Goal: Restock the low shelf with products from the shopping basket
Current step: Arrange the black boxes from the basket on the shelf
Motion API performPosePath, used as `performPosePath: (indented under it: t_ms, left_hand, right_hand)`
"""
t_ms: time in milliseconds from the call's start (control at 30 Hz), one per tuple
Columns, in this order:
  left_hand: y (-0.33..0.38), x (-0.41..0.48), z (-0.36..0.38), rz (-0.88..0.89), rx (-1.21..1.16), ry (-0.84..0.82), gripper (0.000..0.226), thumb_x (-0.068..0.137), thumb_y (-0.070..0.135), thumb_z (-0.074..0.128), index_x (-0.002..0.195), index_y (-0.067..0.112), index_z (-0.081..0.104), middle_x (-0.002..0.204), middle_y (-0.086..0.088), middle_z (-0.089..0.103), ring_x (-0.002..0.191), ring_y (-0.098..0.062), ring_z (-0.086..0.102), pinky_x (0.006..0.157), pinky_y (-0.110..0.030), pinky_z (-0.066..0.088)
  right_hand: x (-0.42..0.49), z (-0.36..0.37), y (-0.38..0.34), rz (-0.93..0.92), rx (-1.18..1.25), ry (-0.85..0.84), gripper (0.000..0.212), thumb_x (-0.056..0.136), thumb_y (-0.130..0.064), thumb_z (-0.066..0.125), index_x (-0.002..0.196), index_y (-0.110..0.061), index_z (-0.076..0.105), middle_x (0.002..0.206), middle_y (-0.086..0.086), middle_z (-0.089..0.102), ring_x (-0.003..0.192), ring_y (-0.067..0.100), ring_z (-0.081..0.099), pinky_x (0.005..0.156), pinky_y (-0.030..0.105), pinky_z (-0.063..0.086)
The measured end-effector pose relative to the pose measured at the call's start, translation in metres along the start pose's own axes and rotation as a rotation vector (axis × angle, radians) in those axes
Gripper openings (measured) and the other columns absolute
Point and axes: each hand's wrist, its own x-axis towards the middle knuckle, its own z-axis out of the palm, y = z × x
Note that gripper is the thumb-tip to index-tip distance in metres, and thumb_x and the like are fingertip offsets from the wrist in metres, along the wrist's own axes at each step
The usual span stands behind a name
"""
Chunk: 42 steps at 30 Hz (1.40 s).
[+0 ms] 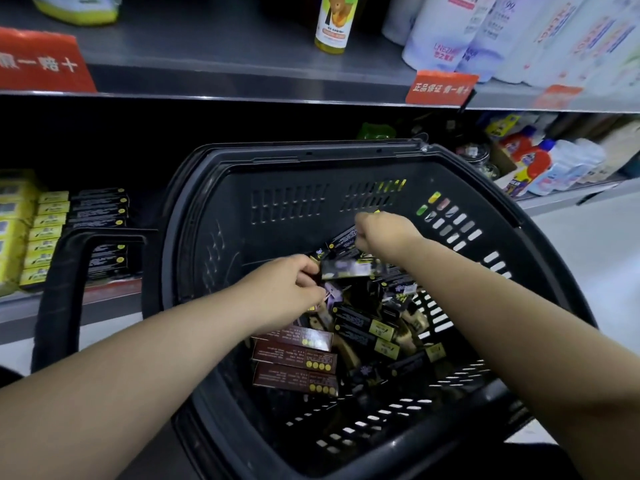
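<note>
A black plastic shopping basket (214, 216) fills the middle of the view, holding several small dark product boxes (367, 332). Both my arms reach into it. My left hand (287, 289) pinches the left end of a blurred dark box with purple print (349, 270). My right hand (377, 233), further back in the basket, grips another dark box (343, 241) with curled fingers. The low shelf (69, 306) lies at the left, with stacked black boxes (100, 209) and yellow boxes (48, 230) on it.
The basket's black handle (62, 289) stands up at the left, in front of the low shelf. An upper shelf (242, 57) carries a yellow bottle (332, 26), white refill pouches (485, 32) and red price tags (441, 87). Detergent bottles (533, 164) stand at the right.
</note>
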Motion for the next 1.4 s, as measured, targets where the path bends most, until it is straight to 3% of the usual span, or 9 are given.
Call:
performPosePath:
  t_ms: [167, 367, 633, 733, 867, 967, 1167, 1233, 1400]
  left_hand:
    - [-0.001, 0.000, -0.001, -0.069, -0.032, 0.020, 0.035, 0.090, 0.027, 0.057, 0.124, 0.020, 0.052, 0.109, 0.009, 0.060, 0.089, -0.013, 0.060, 0.070, -0.023, 0.043]
    - [-0.006, -0.001, -0.004, -0.079, 0.013, -0.018, 0.024, 0.090, 0.028, 0.057, 0.113, 0.022, 0.058, 0.100, 0.013, 0.061, 0.097, -0.011, 0.061, 0.074, -0.016, 0.043]
    - [-0.003, 0.002, -0.004, -0.113, 0.043, -0.033, 0.026, 0.091, 0.031, 0.055, 0.114, 0.021, 0.058, 0.107, 0.008, 0.064, 0.100, -0.012, 0.060, 0.079, -0.020, 0.046]
    - [-0.004, 0.002, -0.006, -0.158, -0.023, -0.006, 0.026, 0.092, 0.036, 0.052, 0.109, 0.018, 0.062, 0.113, -0.004, 0.067, 0.106, -0.020, 0.061, 0.090, -0.032, 0.046]
    - [-0.001, 0.005, -0.011, -0.313, -0.461, 0.008, 0.042, 0.096, 0.043, 0.044, 0.124, 0.012, 0.050, 0.108, -0.007, 0.062, 0.102, -0.022, 0.058, 0.095, -0.035, 0.043]
    - [-0.002, 0.008, -0.017, -0.445, -0.716, 0.034, 0.039, 0.094, 0.049, 0.044, 0.114, 0.016, 0.050, 0.096, -0.014, 0.061, 0.099, -0.031, 0.058, 0.097, -0.045, 0.045]
    - [-0.006, 0.009, -0.020, -0.410, -0.848, 0.176, 0.008, 0.092, 0.014, 0.054, 0.089, 0.007, 0.057, 0.077, -0.011, 0.061, 0.062, -0.021, 0.059, 0.056, -0.030, 0.050]
    - [-0.006, 0.009, -0.020, -0.399, -0.830, 0.163, 0.006, 0.090, 0.008, 0.054, 0.084, 0.008, 0.056, 0.071, -0.008, 0.058, 0.058, -0.018, 0.057, 0.052, -0.027, 0.051]
    - [-0.007, 0.008, -0.020, -0.390, -0.813, 0.095, 0.007, 0.088, 0.004, 0.055, 0.082, 0.007, 0.057, 0.068, -0.007, 0.059, 0.047, -0.014, 0.059, 0.039, -0.022, 0.048]
  right_hand:
    - [-0.002, 0.013, 0.002, 0.055, -0.018, -0.201, 0.034, 0.092, -0.015, 0.051, 0.125, -0.010, 0.047, 0.123, 0.012, 0.058, 0.109, 0.031, 0.056, 0.081, 0.037, 0.048]
    - [-0.009, 0.053, 0.014, 0.052, -0.173, -0.324, 0.073, 0.092, -0.007, 0.051, 0.149, -0.017, 0.006, 0.156, 0.018, 0.004, 0.143, 0.037, 0.011, 0.108, 0.049, 0.033]
    - [0.011, 0.052, -0.012, -0.053, -0.410, -0.351, 0.039, 0.093, -0.005, 0.047, 0.132, -0.011, 0.047, 0.141, 0.012, 0.040, 0.125, 0.030, 0.045, 0.111, 0.054, 0.022]
    - [0.011, 0.019, -0.005, -0.070, -0.173, -0.417, 0.028, 0.089, -0.025, 0.058, 0.109, -0.005, 0.059, 0.117, 0.013, 0.063, 0.105, 0.026, 0.060, 0.092, 0.038, 0.046]
    - [-0.015, -0.015, -0.013, 0.011, 0.674, -0.585, 0.015, 0.090, -0.021, 0.060, 0.087, -0.011, 0.048, 0.081, 0.015, 0.069, 0.064, 0.015, 0.069, 0.063, 0.024, 0.057]
    - [-0.036, -0.023, -0.035, -0.121, 0.983, -0.642, 0.017, 0.090, -0.011, 0.059, 0.087, -0.013, 0.043, 0.076, 0.005, 0.068, 0.062, 0.013, 0.069, 0.067, 0.026, 0.059]
    - [-0.050, -0.024, -0.055, -0.330, 1.235, -0.784, 0.022, 0.085, -0.022, 0.062, 0.102, -0.023, 0.050, 0.095, -0.006, 0.068, 0.090, 0.012, 0.067, 0.078, 0.020, 0.052]
    - [-0.041, -0.010, -0.041, -0.235, 1.109, -0.729, 0.027, 0.087, -0.033, 0.061, 0.111, -0.024, 0.052, 0.102, -0.005, 0.067, 0.096, 0.014, 0.065, 0.086, 0.028, 0.052]
    - [-0.034, 0.068, -0.004, -0.127, 0.004, -0.701, 0.041, 0.091, -0.033, 0.056, 0.123, -0.009, 0.052, 0.120, 0.009, 0.059, 0.100, 0.023, 0.057, 0.079, 0.029, 0.045]
